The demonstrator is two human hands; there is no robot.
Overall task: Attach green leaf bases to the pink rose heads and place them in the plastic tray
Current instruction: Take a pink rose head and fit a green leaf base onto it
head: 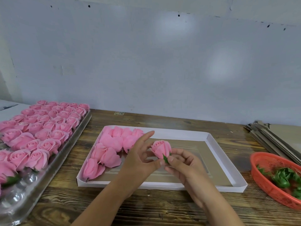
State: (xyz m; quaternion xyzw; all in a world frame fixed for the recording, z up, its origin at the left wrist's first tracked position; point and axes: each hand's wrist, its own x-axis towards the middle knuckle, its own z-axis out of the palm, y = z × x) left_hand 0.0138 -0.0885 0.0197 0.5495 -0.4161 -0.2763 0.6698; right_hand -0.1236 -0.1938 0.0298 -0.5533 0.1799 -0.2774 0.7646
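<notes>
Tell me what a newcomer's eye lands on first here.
Centre frame, the left hand and right hand pinch a pink rose head with a green leaf base above the white cardboard box. Left, a clear plastic tray packed with pink roses; far right, an orange basket of leaf bases.

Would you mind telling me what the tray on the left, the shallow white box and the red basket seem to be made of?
The tray looks like clear, glossy moulded plastic: bare domed cells glint at its near end. The shallow white box looks like matte cardboard, with folded walls and a brown floor. The red basket looks like moulded plastic, with slotted lattice walls.
</notes>
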